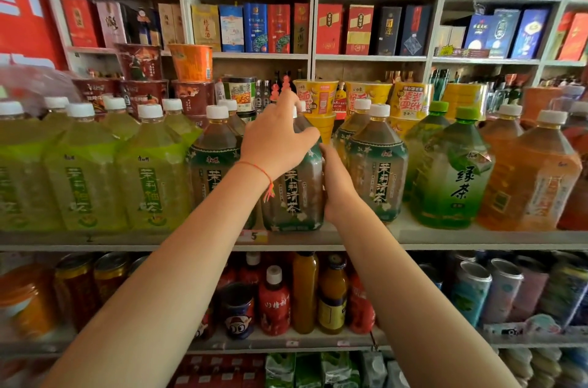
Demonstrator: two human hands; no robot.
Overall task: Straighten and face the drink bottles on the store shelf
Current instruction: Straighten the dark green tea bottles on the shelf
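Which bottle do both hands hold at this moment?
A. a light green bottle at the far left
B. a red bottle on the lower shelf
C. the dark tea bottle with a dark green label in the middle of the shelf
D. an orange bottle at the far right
C: the left hand grips the shoulder of the dark tea bottle, and the right hand presses its side.

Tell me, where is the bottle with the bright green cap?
In the head view, the green-capped green tea bottle stands right of centre on the drinks shelf, between a dark jasmine tea bottle and an orange tea bottle.
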